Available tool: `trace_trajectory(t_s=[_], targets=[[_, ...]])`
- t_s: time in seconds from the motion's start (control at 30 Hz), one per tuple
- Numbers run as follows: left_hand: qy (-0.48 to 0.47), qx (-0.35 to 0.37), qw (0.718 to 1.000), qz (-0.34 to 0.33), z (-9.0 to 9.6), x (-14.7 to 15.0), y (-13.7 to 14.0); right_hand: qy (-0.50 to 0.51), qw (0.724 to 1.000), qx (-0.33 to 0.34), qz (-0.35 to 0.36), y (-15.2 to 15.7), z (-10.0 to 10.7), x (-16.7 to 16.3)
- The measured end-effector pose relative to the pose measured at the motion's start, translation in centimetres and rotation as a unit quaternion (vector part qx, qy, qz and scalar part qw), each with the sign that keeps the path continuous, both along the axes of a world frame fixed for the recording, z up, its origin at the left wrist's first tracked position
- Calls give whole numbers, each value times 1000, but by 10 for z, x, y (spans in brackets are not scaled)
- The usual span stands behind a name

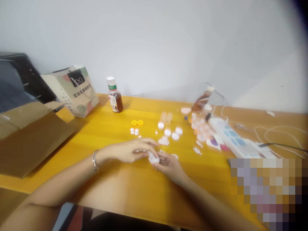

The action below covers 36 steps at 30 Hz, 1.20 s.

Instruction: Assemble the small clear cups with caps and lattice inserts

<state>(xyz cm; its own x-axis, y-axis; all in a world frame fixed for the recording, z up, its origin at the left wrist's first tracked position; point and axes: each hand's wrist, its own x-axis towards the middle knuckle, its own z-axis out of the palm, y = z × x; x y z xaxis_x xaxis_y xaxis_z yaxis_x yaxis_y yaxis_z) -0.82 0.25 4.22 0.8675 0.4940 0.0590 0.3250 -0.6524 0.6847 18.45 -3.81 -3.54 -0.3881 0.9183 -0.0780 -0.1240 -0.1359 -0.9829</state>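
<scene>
Both my hands meet over the yellow wooden table [108, 128] near its front middle. My left hand [130, 150], with a bracelet on its wrist, and my right hand [169, 165] together pinch a small white plastic piece [153, 158]. Just beyond my fingers lie several small white round parts [171, 133] and a flat white perforated piece [197, 150]. Two yellow discs [137, 122] rest further back on the left.
A brown drink bottle [115, 98] stands at the back, a second bottle [201, 100] leans at the right. A paper gift bag [72, 90] and cardboard box [29, 138] sit left. A white power strip [234, 138] with cables lies right. Clear small cups [201, 128] cluster beside it.
</scene>
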Motion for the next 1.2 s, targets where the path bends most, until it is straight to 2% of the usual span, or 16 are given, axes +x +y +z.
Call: trace_trajectory(t_s=[0.03, 0.13, 0.27, 0.43, 0.6, 0.83, 0.97, 1.1, 1.2], targets=[[-3, 2, 1000, -1, 0, 0, 0, -2, 1000, -2, -1, 0, 0, 0], [3, 10, 998, 68, 0, 0, 0, 4, 1000, 0, 5, 0, 0, 0], [2, 12, 1000, 0, 4, 1, -2, 9, 1000, 1, 17, 1, 0, 0], [44, 36, 993, 105, -1, 5, -6, 17, 999, 9, 31, 0, 3, 0], [7, 83, 991, 107, -9, 10, -12, 17, 999, 39, 35, -2, 5, 2], [-70, 1, 982, 175, -21, 11, -2, -6, 1000, -3, -4, 3, 4, 5], [-116, -64, 980, 151, -30, 11, 5, 5, 1000, 20, -17, 4, 5, 6], [-149, -71, 975, 149, -38, 15, 4, 15, 999, 33, -13, 3, 5, 6], [-172, -59, 971, 159, -40, 19, 0, 59, 998, 4, 10, 2, 2, 7]])
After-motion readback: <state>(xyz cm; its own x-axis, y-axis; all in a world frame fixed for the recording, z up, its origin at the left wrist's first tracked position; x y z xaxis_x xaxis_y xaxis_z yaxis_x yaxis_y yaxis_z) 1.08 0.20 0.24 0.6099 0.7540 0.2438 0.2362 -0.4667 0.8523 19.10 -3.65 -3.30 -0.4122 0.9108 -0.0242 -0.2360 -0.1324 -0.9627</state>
